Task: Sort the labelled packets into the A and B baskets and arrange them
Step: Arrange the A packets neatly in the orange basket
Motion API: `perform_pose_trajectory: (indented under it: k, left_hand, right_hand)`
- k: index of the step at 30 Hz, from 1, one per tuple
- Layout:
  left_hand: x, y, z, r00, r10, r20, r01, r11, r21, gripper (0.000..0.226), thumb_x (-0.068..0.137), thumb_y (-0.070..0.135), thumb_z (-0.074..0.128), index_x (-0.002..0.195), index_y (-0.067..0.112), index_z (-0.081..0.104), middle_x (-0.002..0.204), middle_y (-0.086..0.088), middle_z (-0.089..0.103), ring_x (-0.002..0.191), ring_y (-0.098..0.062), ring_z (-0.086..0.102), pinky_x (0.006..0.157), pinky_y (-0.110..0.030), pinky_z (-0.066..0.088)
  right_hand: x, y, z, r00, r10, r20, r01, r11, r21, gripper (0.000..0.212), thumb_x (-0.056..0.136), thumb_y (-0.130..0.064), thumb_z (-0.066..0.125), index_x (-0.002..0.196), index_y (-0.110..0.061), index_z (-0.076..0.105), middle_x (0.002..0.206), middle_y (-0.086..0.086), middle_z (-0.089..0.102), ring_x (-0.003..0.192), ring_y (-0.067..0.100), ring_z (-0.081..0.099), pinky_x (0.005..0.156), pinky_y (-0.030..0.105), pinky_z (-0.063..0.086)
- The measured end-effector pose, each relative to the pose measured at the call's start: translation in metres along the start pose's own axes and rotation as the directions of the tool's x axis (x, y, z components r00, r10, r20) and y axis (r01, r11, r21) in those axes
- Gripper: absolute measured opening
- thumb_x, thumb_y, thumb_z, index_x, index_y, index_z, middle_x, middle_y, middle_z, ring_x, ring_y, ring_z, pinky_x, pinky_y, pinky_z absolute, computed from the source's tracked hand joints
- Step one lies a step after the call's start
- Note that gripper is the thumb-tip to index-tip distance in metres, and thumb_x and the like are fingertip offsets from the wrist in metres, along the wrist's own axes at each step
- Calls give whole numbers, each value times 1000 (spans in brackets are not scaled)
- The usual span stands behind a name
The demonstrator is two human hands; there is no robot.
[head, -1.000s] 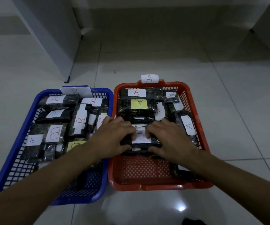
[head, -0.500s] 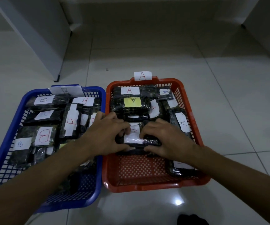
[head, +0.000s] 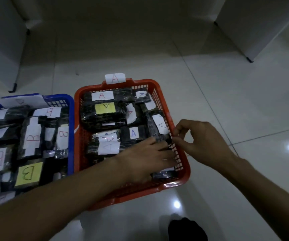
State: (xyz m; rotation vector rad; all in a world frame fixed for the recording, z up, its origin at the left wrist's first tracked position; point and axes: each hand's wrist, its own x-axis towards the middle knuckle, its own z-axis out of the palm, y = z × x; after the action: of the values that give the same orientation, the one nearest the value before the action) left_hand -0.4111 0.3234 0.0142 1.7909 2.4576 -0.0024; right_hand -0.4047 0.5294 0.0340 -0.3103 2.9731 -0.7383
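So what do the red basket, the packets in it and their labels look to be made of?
Red basket: moulded plastic, apparently, with lattice walls and a glossy rim. Packets: dark contents in clear shiny film, judging by the wrinkled glints. Labels: matte paper, white or yellow, hand-lettered; probably stuck on.

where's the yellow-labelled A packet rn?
Head view: the yellow-labelled A packet lies in the red basket, far-left part, just nearer than the white-labelled A packet by the back wall.

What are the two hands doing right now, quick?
Left hand: open, fingers lying flat on the packets in the red basket.
Right hand: fingers pinching the red basket's right wall.
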Motion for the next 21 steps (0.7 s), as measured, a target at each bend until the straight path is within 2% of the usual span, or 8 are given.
perform_pose_trajectory:
  k: [2, 4, 7, 10, 14, 18, 21]
  left_hand:
    - [9, -3, -3, 997, 19, 72, -23, 999, 45, 70, 78, 35, 70, 142, 23, 43, 145, 1, 44, 128, -22, 33, 96, -37, 30]
    - [14, -9, -3, 987, 17, 159, -34, 995, 99, 74, 81, 29, 68, 147, 26, 33, 152, 1, 31, 133, -22, 25, 98, -37, 24]
    - [18, -11, -3, 990, 71, 118, -89, 985, 148, 73, 74, 18, 73, 140, 25, 41, 146, 1, 40, 128, -23, 31, 94, -36, 21]
    - [19, -15, -7, 993, 101, 66, -110, 984, 143, 70, 70, 23, 73, 134, 24, 45, 140, 1, 44, 125, -23, 32, 94, -37, 25]
    - [7, -27, -25, 999, -23, -40, 19, 995, -96, 73, 68, 45, 68, 134, 27, 43, 132, 4, 43, 120, -17, 35, 90, -31, 26]
    - [-15, -30, -41, 969, -248, 7, 228, 880, -416, 75, 72, 60, 72, 133, 30, 40, 117, 11, 38, 104, -3, 35, 85, -21, 32]
    - [-29, -28, -37, 930, -363, 65, 355, 833, -426, 83, 68, 69, 71, 133, 30, 40, 122, 13, 40, 108, -3, 39, 88, -21, 40]
  right_hand:
    - [-7, 8, 2, 999, 31, -22, -30, 998, 49, 7, 88, -32, 71, 87, -32, 64, 74, -21, 63, 69, -12, 56, 57, 15, 35]
    - [-13, 14, 1, 998, 53, -27, -50, 995, 89, 8, 88, -32, 71, 86, -33, 63, 73, -20, 63, 67, -9, 56, 57, 15, 36]
    - [-17, 20, 0, 998, 55, -23, -52, 992, 117, 6, 88, -35, 69, 88, -34, 63, 74, -21, 63, 58, 3, 57, 55, 19, 43]
    - [-15, 19, 0, 999, 35, -40, -29, 988, 154, 5, 88, -38, 66, 88, -37, 61, 76, -22, 63, 48, 15, 51, 50, 23, 46]
    - [-3, 14, -5, 998, 34, -45, -23, 975, 223, 4, 90, -34, 65, 91, -36, 62, 86, -26, 62, 58, 25, 59, 56, 31, 50]
    - [9, 9, -7, 997, 64, -48, -49, 963, 266, 6, 91, -39, 60, 95, -34, 63, 83, -22, 63, 68, 20, 61, 58, 26, 50]
    - [14, 1, -3, 1000, 21, 16, -24, 968, 249, 4, 90, -47, 55, 94, -46, 58, 88, -25, 62, 75, 10, 62, 61, 18, 51]
